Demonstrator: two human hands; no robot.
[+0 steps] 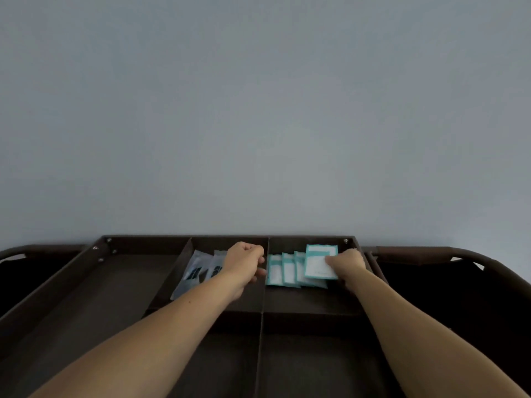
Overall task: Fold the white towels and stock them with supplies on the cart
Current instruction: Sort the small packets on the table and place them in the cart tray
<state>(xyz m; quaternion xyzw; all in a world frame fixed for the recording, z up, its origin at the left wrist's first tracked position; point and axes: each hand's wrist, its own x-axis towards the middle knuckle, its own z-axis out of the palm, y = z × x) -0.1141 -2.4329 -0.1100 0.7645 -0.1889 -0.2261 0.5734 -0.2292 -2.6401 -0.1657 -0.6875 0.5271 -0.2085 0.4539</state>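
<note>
Teal packet (321,264) pinched in right hand (346,261), left hand (244,258) curled, contents unclear

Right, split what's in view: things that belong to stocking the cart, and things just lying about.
Job in hand:
cart tray
row of teal-edged sachets
single sachet, gripped by the right hand
clear packets, beside the left hand

Just there:
grey wall
brown side rails

No towels show.
</note>
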